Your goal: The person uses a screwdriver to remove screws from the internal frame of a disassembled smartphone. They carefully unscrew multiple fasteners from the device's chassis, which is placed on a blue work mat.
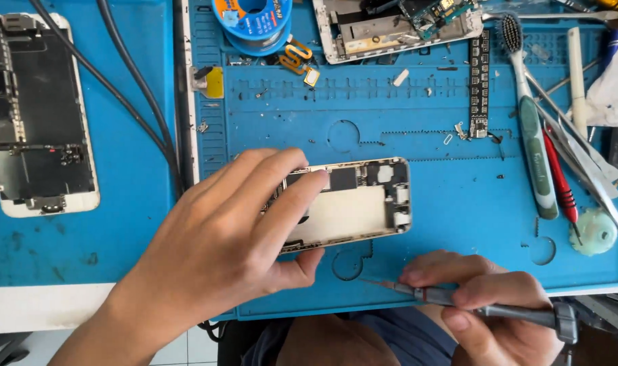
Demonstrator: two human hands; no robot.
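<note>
A blue repair mat (417, 224) fills most of the frame, ribbed and recessed along its upper part. At centre left, the left hand (214, 251) spreads over an opened phone housing (353, 203) that lies flat on the mat at mid-frame. The fingers (295, 200) rest on its left half and the thumb presses its lower edge, so the hand pins the housing rather than closing round it. The right half of the housing shows a pale plate and small dark components.

At lower right, the right hand (488, 305) is closed on a slim grey screwdriver (471, 306), held nearly level between thumb and fingers. Its fine tip points left, just below the housing and apart from it.

At far left, a second opened phone (38, 115) lies lengthwise on a separate blue surface, with two black cables (129, 102) running diagonally beside it. At top centre, a third phone frame (397, 27) is partly cut off by the edge.

Along the right side lie a green-handled brush (532, 129), metal tweezers (583, 159) and a red-handled screwdriver (560, 179), all close together. A blue spool (253, 24) sits at top centre left, with an orange flex part (297, 59) just below it. A dark strip of small parts (479, 85) stands upright at upper right of centre.
</note>
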